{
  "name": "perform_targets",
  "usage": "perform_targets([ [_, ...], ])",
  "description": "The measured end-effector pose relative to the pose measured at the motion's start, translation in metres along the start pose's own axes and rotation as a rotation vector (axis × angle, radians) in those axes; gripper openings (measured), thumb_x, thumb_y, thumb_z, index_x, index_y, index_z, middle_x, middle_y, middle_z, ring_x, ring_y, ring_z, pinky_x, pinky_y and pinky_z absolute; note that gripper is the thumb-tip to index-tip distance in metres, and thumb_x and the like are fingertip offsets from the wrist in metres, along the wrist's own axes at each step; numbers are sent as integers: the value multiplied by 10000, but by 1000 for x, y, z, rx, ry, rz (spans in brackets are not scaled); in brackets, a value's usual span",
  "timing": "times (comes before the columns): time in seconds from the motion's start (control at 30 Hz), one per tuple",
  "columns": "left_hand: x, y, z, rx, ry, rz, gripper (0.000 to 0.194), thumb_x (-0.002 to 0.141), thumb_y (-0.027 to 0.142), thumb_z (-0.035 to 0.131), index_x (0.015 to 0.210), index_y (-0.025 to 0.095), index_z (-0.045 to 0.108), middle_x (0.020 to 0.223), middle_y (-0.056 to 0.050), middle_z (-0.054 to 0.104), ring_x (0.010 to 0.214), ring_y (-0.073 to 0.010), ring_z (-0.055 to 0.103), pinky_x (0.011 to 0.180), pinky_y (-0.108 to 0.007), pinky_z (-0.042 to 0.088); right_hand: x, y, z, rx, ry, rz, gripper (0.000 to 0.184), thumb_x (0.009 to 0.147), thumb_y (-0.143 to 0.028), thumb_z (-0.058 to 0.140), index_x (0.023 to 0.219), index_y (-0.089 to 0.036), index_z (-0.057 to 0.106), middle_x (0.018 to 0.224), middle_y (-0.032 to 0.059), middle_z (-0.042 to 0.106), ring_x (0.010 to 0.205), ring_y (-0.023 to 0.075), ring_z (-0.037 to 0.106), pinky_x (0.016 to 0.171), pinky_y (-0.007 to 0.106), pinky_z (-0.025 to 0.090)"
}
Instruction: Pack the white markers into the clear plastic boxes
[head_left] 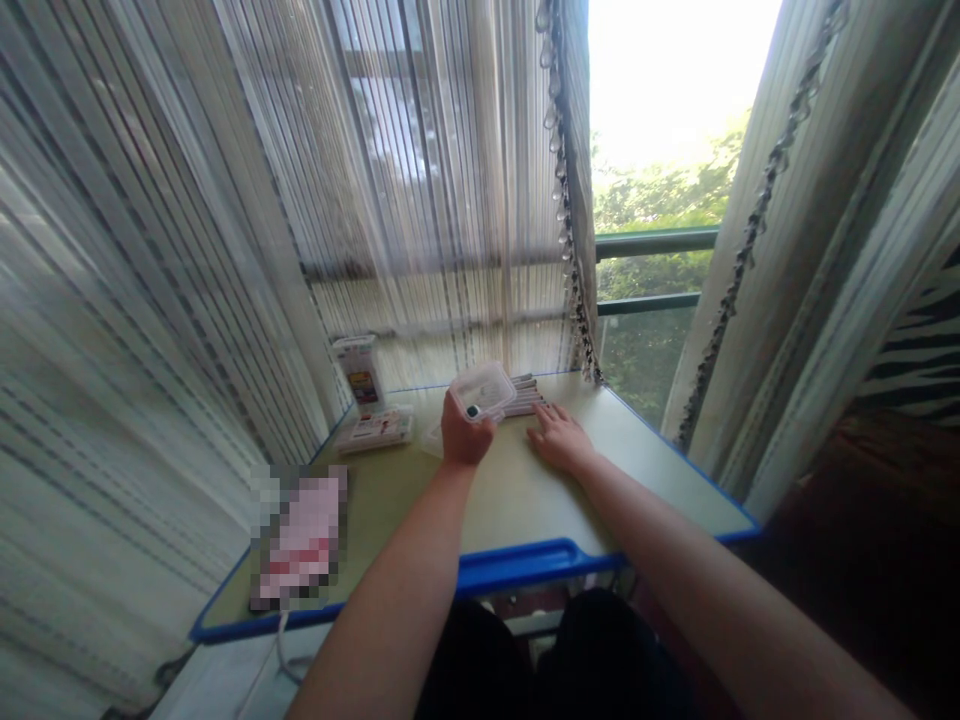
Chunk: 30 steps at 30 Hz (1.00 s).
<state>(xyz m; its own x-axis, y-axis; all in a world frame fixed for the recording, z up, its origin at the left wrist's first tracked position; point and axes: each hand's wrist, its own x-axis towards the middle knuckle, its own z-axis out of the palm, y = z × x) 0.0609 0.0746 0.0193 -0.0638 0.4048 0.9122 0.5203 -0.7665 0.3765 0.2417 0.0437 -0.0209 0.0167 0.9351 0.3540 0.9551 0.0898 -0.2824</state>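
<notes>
A clear plastic box (pixel 491 380) is tilted up over the table, with my left hand (pixel 465 437) wrapped round its near left side. Inside the box, low down, shows a small dark green-and-white piece (pixel 472 411), too small to name. Just right of the box, several slim marker-like sticks (pixel 523 397) lie side by side on the tabletop. My right hand (pixel 561 438) rests palm down with its fingers stretched out, the fingertips at the near right ends of the sticks. Part of a flat clear plastic piece (pixel 431 440) lies behind my left wrist.
The pale table (pixel 510 500) has a blue rim. A printed upright container (pixel 360 372) and a flat clear case (pixel 375 428) stand at its back left. A blurred-out pink device (pixel 304 540) with a white cable (pixel 283 645) lies front left. Striped curtains (pixel 450 200) hang behind.
</notes>
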Motion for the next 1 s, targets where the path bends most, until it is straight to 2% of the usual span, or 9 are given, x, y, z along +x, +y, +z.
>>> perform_targets([
  [0.1,-2,1,-1,-14,-16,-9,522,580,125,625,1077,166,472,1051,-112,579,1041,-268,566,881,-397,487,2,-1,-2,-34,-25,25,559,888,-396,372,1387,-145,356,1413,108,414,1309,269,320,1063,390,253],
  [0.2,-3,1,-1,-12,-34,-17,522,581,119,617,1078,181,469,1063,-103,578,1037,-266,569,882,-411,487,8,1,-4,-50,-68,-27,625,870,-393,403,1432,-153,270,1504,76,254,1370,283,192,1090,392,195],
  [0.23,-4,1,-2,-3,-39,-15,517,581,117,614,1073,179,470,1060,-105,578,1037,-269,568,883,-416,486,11,1,-4,-49,-101,-44,637,868,-393,407,1437,-151,255,1510,71,240,1376,282,174,1094,391,185],
  [0.33,-5,-1,-2,20,-45,-17,503,579,116,607,1060,166,470,1043,-116,578,1031,-277,569,885,-428,485,15,2,-5,-45,-118,-63,595,862,-370,417,1398,-127,332,1438,112,370,1319,261,291,1068,369,230],
  [0.47,-5,-4,-1,29,-27,-43,503,587,122,595,1070,162,462,1033,-121,578,1023,-279,574,892,-440,481,13,2,-8,-89,20,-61,461,854,-310,427,1283,-158,495,1282,132,511,1198,259,403,1007,357,293],
  [0.53,-5,-5,1,35,-28,-46,510,590,133,604,1076,172,457,1040,-120,578,1032,-282,572,889,-439,481,11,2,-11,-96,-6,-120,405,866,-282,407,1238,-201,546,1250,96,546,1171,242,420,991,338,304],
  [0.63,-5,-6,2,39,-41,-46,532,590,131,611,1094,185,450,1059,-116,573,1058,-280,563,890,-426,482,11,0,-16,-99,-114,-168,356,876,-242,395,1177,-245,586,1200,46,597,1119,197,475,947,295,337],
  [0.87,-4,-7,0,56,-7,-65,501,584,128,606,1058,197,460,1024,-92,578,1014,-259,576,900,-407,478,8,-5,-26,-163,-113,-26,253,826,-188,455,998,-198,640,1081,100,623,1012,228,575,828,326,398],
  [1.0,-4,-6,0,41,-3,-65,492,591,136,604,1062,180,468,1007,-99,580,989,-260,583,880,-409,487,1,1,-29,-174,-55,107,305,866,-150,335,942,-146,630,1010,149,595,827,222,624,708,329,425],
])
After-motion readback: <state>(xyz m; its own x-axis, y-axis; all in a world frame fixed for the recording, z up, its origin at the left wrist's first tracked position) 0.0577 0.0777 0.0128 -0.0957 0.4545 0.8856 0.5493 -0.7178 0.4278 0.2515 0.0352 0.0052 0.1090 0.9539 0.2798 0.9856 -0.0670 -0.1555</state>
